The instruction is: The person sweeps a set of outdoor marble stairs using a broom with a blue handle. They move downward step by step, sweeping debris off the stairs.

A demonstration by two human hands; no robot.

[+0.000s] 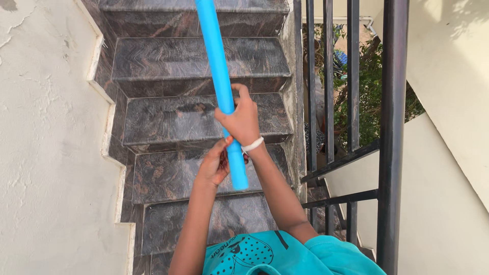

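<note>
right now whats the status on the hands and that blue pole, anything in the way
Right hand gripping the blue pole mid-shaft; left hand on it lower down. Pole upright, tilted slightly, over dark stone stairs. Black metal railing close on the right.

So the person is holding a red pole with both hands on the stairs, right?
Not quite. The pole is blue, not red, as the head view shows. The rest is right: the right hand and left hand both hold it above the dark stone stairs.

Blue pole (219,76) cut off by the top edge, its middle hidden under both hands.
</note>
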